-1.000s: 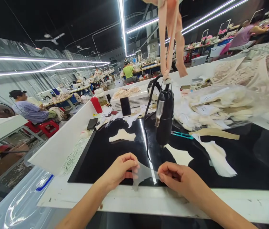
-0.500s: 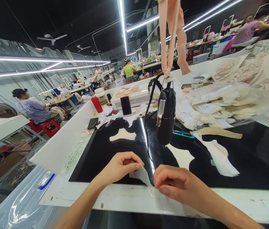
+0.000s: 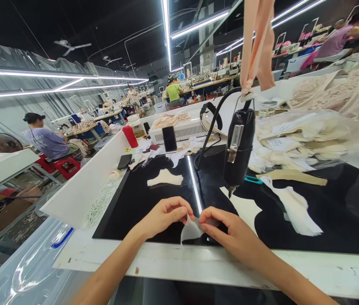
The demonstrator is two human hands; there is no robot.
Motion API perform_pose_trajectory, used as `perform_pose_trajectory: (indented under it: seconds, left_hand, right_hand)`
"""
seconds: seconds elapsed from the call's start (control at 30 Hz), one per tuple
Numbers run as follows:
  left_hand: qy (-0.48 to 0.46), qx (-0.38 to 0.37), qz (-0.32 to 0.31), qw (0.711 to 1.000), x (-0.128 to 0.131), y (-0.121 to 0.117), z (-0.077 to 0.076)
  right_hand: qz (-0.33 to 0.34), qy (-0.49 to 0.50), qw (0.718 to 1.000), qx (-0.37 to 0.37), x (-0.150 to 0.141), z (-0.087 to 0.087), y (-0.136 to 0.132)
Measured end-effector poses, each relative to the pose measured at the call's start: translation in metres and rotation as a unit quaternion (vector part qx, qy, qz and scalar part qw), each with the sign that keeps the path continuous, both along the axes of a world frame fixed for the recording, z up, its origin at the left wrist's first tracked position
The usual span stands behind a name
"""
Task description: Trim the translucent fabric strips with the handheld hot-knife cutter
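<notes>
Between my hands hangs a small, thin, translucent white piece of fabric (image 3: 191,231), just above the front edge of the black work mat (image 3: 128,220). My left hand (image 3: 169,215) pinches its upper left part between thumb and fingers. At its right side, my right hand (image 3: 222,226) pinches the fabric with thumb and forefinger. Beyond my right hand, a black handheld hot-air tool (image 3: 239,148) dangles nozzle-down from pink fabric strips (image 3: 255,46). A cream cut piece (image 3: 244,207) lies under the nozzle, and another cream piece (image 3: 165,178) lies farther left.
Layered white pieces (image 3: 295,207) lie on the right, near teal thread snips (image 3: 253,180). Bagged cream pieces (image 3: 306,137) are piled behind. A phone (image 3: 169,139) stands at the back. A white side wall (image 3: 84,178) bounds the left, with pale green cord (image 3: 103,205) along it.
My right hand has moved up and left toward my left hand and now pinches the fabric. The hanging tool has swung to the right, covering part of the snips.
</notes>
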State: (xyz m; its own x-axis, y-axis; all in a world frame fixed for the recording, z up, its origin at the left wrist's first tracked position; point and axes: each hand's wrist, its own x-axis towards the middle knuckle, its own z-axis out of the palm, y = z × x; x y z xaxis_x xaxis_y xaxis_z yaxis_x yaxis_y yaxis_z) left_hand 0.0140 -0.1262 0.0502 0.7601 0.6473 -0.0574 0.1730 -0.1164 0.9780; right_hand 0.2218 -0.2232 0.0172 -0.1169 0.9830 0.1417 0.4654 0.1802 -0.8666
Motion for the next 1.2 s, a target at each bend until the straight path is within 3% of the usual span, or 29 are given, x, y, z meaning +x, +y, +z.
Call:
perform_pose_trajectory:
  seconds: [0.2,0.33,0.47,0.57,0.73,0.93,1.03,1.2]
  left_hand:
    - [0.071,0.162,0.076,0.981,0.001,0.008,-0.016]
    - [0.096,0.251,0.034,0.963,0.0,0.004,-0.02]
    - [0.088,0.294,-0.003,0.952,-0.005,0.003,-0.027]
    - [0.098,0.391,-0.002,0.915,-0.012,0.009,-0.037]
    - [0.083,0.461,0.0,0.883,-0.018,0.019,-0.049]
    - [0.065,0.483,0.037,0.873,-0.02,0.021,-0.053]
    - [0.056,0.483,0.045,0.873,-0.021,0.022,-0.055]
    - [0.056,0.486,0.04,0.871,-0.022,0.023,-0.056]
  right_hand:
    - [-0.044,-0.108,0.991,0.068,0.0,-0.014,0.006]
    - [-0.054,-0.192,0.972,0.125,-0.002,-0.021,0.008]
    - [-0.064,-0.273,0.947,0.159,-0.004,-0.016,0.001]
    - [-0.073,-0.317,0.93,0.168,0.003,-0.01,-0.01]
    - [-0.153,-0.345,0.915,0.142,0.054,-0.002,-0.038]
    - [-0.271,-0.344,0.897,0.07,0.134,0.002,-0.067]
    - [-0.268,-0.339,0.901,0.042,0.149,-0.002,-0.073]
    - [-0.248,-0.353,0.902,0.031,0.148,-0.01,-0.073]
